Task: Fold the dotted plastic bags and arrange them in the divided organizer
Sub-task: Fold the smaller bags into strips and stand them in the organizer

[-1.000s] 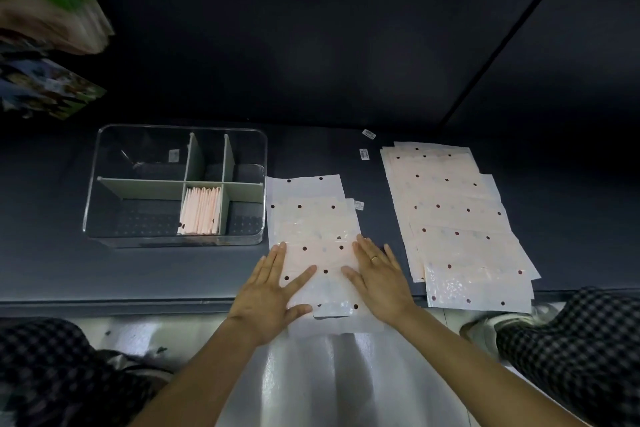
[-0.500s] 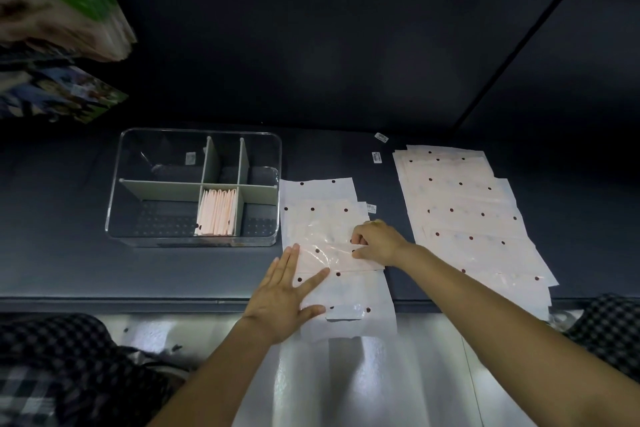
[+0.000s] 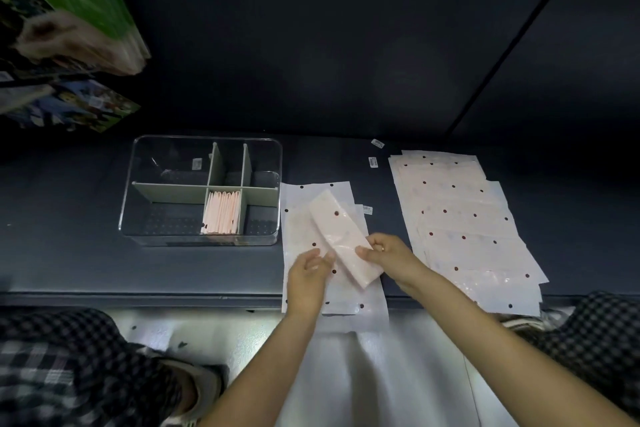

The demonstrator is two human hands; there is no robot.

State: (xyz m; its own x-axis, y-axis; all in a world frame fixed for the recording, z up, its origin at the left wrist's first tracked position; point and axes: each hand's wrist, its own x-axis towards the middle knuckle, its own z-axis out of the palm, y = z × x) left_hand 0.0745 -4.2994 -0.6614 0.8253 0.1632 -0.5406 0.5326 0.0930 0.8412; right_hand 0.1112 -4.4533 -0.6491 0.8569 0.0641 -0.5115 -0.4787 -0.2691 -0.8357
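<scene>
A dotted plastic bag folded into a long narrow strip lies slanted above a small pile of flat dotted bags in the middle of the dark shelf. My right hand pinches the strip's right edge near its lower end. My left hand touches its left edge with curled fingertips. To the left stands the clear divided organizer; folded pink bags stand in its front middle compartment. A larger fanned stack of flat dotted bags lies to the right.
Small white labels lie on the shelf behind the bags. Green and printed packs hang at the upper left. Checked trouser legs and a shoe show below the shelf's front edge, over a pale floor.
The top bag went from lying flat under both palms to a narrow folded strip. Both hands have come together on it and lifted it at a slant.
</scene>
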